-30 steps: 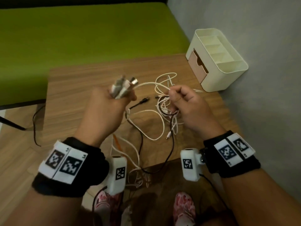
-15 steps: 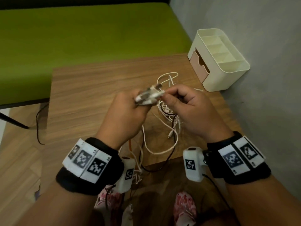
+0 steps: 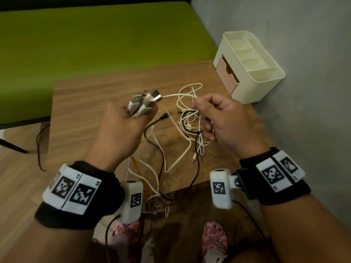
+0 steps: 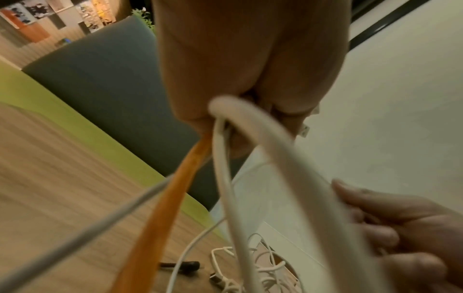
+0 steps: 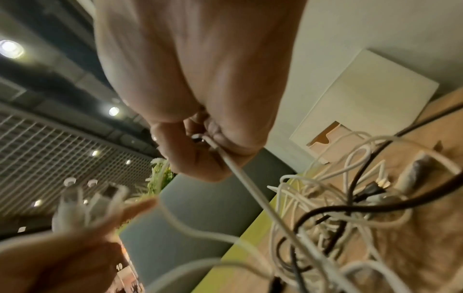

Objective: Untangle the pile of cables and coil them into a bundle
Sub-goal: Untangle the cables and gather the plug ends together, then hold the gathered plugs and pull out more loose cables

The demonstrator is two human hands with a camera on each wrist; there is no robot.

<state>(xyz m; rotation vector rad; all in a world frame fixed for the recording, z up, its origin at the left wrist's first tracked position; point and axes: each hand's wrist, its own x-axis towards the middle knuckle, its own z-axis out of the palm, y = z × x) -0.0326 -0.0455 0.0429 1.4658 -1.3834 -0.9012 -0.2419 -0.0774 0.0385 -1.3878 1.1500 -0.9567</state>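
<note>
My left hand (image 3: 121, 128) grips a bunch of USB plug ends (image 3: 144, 104), white and grey, raised above the wooden table (image 3: 79, 103). Their cords, white ones and an orange one (image 4: 160, 198), hang from my fist (image 4: 225, 79). My right hand (image 3: 220, 118) pinches a white cable (image 3: 178, 95) that runs from the plugs to its fingers (image 5: 200, 138). Below and between both hands lies the tangle of white and black cables (image 3: 190, 128) (image 5: 338, 208), with loops trailing off the table's near edge.
A cream desk organiser (image 3: 248, 65) with a tan drawer stands at the table's far right corner by the grey wall. A green bench (image 3: 91, 38) runs behind the table. A thin black cord (image 3: 39, 149) hangs beside the table's left edge. Feet in pink slippers (image 3: 214, 240) show below.
The hands met half a second ago at the plug bunch. They have since drawn apart: the left moved back left with the plugs, the right slid right along the white cable.
</note>
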